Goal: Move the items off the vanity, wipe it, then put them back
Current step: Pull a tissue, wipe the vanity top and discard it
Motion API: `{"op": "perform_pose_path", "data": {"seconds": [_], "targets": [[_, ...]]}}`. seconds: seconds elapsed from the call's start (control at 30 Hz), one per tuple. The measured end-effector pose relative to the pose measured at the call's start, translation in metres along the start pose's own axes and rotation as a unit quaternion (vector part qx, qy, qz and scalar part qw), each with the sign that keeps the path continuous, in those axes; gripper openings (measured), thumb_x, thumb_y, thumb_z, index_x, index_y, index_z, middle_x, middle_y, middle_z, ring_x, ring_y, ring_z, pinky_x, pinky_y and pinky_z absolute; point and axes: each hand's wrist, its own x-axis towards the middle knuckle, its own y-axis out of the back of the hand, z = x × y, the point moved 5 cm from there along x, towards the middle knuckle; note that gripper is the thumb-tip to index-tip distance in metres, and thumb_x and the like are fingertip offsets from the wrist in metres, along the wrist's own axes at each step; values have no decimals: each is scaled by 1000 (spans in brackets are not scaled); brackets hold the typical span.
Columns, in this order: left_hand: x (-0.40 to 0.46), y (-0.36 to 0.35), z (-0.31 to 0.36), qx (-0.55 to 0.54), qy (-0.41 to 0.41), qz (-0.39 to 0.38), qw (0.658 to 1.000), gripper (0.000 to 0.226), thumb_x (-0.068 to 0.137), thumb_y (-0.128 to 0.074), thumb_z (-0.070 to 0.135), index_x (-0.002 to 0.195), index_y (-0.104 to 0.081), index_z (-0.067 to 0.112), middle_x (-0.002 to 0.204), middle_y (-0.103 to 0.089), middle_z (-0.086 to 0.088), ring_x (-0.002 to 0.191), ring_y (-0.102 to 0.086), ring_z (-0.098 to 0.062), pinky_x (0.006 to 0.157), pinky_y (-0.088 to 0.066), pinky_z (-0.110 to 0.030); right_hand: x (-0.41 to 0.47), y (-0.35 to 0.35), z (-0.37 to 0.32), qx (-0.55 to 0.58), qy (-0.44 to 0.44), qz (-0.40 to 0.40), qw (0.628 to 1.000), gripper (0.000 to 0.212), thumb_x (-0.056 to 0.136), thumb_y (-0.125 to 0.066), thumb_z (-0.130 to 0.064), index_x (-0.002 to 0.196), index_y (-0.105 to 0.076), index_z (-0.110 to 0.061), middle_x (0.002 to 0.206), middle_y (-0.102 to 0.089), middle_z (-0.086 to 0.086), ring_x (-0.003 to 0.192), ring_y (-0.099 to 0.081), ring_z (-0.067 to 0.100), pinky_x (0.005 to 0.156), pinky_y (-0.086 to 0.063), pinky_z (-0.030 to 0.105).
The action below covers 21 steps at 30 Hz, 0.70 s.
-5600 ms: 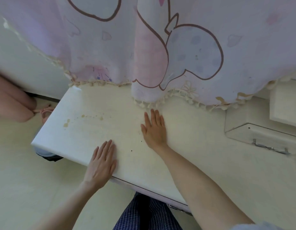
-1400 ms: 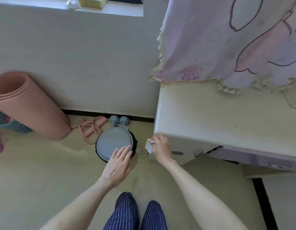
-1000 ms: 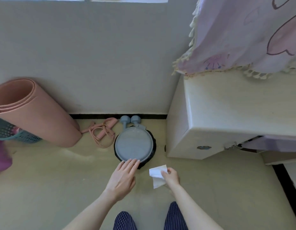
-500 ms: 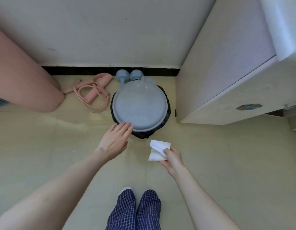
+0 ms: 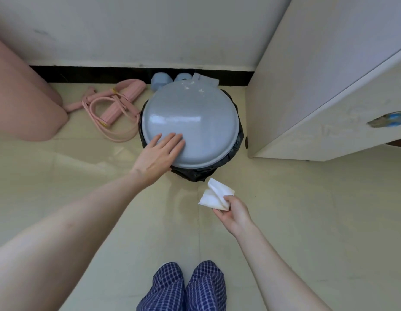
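The vanity [image 5: 318, 81] stands to the right of both hands in the head view, only its pale side panel and front edge showing; its counter top is out of sight. The left hand [image 5: 158, 157] lies flat with straight, released fingers [image 5: 172, 142] resting on the near left part of a round grey bin lid [image 5: 190, 122]. A black bin liner [image 5: 195, 173] shows under the lid's near rim, just right of that hand. The right hand [image 5: 232, 211] is held above the floor [image 5: 307, 209], nearer the person than the bin, pinching a crumpled white tissue [image 5: 214, 195] between thumb and fingers. Left of the left fingers lie a pink resistance band [image 5: 114, 108] and a pink rolled mat [image 5: 22, 104]. Checked trouser legs [image 5: 184, 288] show below.
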Motion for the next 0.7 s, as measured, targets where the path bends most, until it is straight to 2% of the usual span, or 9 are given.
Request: {"op": "perform_pose_path", "data": {"seconds": [0.1, 0.17, 0.43, 0.7], "targets": [[7, -3, -11, 10, -21, 11, 1000, 106, 36, -93, 21, 127, -42, 1, 128, -55, -18, 114, -55, -34, 93, -44, -50, 2, -9, -3, 0, 1, -11, 1000, 19, 92, -38, 5, 100, -53, -1, 97, -62, 18, 84, -61, 29, 76, -52, 39], [11, -1, -17, 19, -36, 9, 999, 108, 33, -94, 28, 124, -42, 1, 125, -56, -18, 113, -55, -34, 93, -44, -49, 1, -12, -5, -2, 0, -9, 1000, 19, 92, -38, 5, 100, -53, -1, 97, -62, 18, 84, -61, 29, 74, -52, 39], [13, 36, -26, -15, -36, -1, 999, 94, 36, -93, 36, 113, -54, 0, 121, -57, -20, 110, -56, -34, 92, -43, -52, -34, 4, -7, -29, -20, 26, 999, 20, 92, -37, 6, 95, -54, -2, 94, -61, 16, 81, -59, 27, 70, -52, 36], [16, 104, -50, -64, -41, 60, 995, 64, 57, -87, 27, 108, -60, 0, 110, -64, -17, 99, -62, -32, 86, -49, -46, -67, -7, -27, -8, -24, 83, 996, 21, 92, -37, 5, 109, -50, 1, 91, -59, 15, 80, -57, 26, 78, -49, 36]]}}
